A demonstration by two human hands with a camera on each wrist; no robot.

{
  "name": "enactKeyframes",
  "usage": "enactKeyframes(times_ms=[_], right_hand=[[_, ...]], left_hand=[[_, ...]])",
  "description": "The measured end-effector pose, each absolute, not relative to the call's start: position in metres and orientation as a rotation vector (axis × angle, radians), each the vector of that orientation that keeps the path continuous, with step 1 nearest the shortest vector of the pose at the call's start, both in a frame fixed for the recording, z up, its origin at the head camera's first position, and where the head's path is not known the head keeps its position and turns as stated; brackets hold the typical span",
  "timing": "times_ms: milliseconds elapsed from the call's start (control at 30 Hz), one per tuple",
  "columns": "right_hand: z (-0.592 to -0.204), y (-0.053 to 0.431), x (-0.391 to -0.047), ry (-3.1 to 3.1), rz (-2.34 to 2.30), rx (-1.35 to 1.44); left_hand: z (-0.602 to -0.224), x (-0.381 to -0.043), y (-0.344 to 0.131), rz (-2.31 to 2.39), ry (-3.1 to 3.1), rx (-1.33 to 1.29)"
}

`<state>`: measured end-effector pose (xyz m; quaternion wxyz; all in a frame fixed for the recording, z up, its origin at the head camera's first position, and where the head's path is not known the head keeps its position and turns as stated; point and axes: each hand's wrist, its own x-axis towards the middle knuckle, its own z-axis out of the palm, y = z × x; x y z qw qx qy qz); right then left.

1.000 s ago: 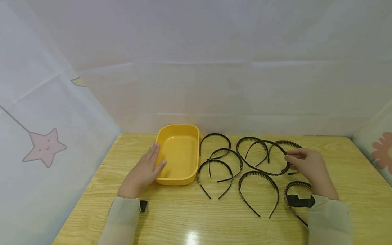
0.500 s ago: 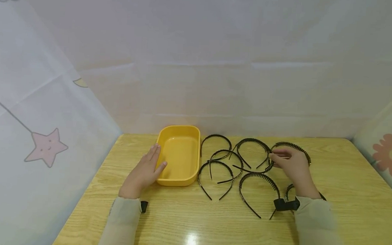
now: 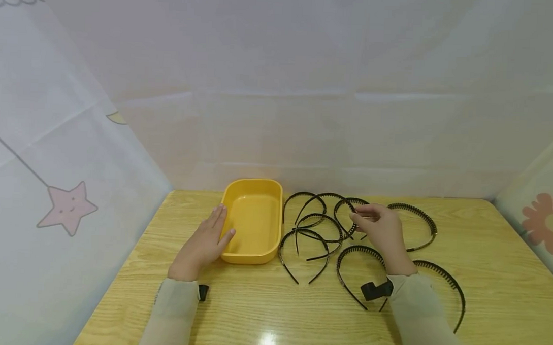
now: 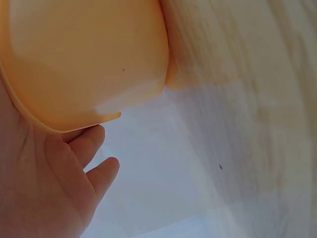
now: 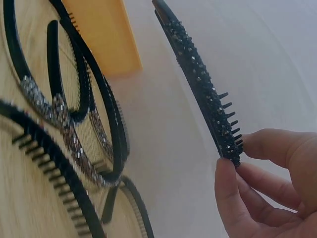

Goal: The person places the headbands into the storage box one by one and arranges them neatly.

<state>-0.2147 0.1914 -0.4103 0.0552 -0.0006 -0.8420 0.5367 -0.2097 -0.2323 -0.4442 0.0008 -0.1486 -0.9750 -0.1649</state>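
Observation:
My left hand (image 3: 198,246) lies along the left side of a yellow plastic basin (image 3: 253,222), fingers straight and touching its rim. In the left wrist view, the palm and fingers (image 4: 91,144) are against the basin's outer wall. My right hand (image 3: 384,234) pinches a black toothed headband (image 5: 200,74) between thumb and fingertips. Dark sparkling stones cover part of that headband, as the right wrist view shows. It is held above other headbands on the table, to the right of the basin. The basin holds nothing visible.
Several black headbands lie right of the basin, some overlapping, including one toothed headband (image 3: 414,210) at the back right and another (image 3: 455,288) near my right forearm. Some carry glittering stones. A pale cloth backdrop (image 3: 278,116) rises behind the wooden table (image 3: 235,303).
My right hand has moved left with the pinched headband, from the right part of the group toward the basin. The left hand has stayed at the basin's side.

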Motion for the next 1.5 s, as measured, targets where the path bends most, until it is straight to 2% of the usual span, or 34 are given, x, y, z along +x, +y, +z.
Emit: enactKeyframes(times_ms=[667, 1500], right_hand=[[-0.402, 0.107, -0.24, -2.437, 1.681, 0.118], [-0.411, 0.03, -0.259, -2.561, 1.562, 0.24]], left_hand=[[-0.442, -0.207, -0.232, -0.48, -3.051, -0.474], [-0.443, -0.209, -0.23, -0.502, -3.051, -0.471]])
